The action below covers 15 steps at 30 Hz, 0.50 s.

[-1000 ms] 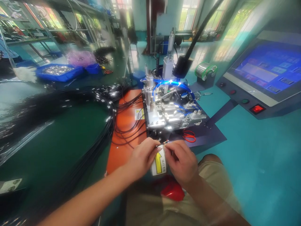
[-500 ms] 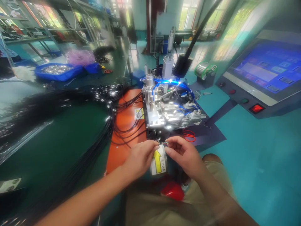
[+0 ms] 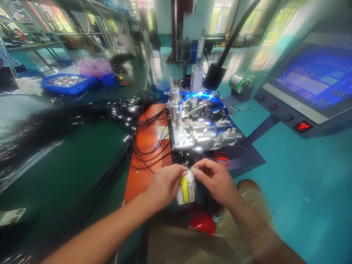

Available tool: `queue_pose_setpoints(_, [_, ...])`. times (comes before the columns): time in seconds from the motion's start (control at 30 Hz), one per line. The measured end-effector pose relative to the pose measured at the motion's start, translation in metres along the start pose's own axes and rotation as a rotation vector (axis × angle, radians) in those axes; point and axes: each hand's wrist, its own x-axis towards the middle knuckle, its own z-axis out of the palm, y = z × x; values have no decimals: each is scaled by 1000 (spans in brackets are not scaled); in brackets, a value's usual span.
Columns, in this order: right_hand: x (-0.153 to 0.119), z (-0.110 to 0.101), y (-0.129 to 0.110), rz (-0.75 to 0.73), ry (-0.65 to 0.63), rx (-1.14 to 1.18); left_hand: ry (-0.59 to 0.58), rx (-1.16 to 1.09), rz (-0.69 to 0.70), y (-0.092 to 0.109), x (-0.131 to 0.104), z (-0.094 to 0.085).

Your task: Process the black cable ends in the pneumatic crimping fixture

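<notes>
The left hand (image 3: pixel 165 185) and right hand (image 3: pixel 217 181) narrowly pinch a thin cable end (image 3: pixel 189 169), apparently working at it; the next move likely calls for steady precision.

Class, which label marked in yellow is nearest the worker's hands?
The white label with a thick yellow arrow, showing between left hand and right hand. The small white label with a yellow triangle sits farther off, on the flat orange surface.
</notes>
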Motion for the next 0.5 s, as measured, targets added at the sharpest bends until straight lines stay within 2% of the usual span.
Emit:
queue_pose_setpoints(0.17, [2, 2, 3, -29, 25, 68, -4, -7, -21, 2, 1, -1])
queue_pose_setpoints(0.5, [7, 21, 8, -89, 195, 190, -6, -53, -78, 2, 1, -3])
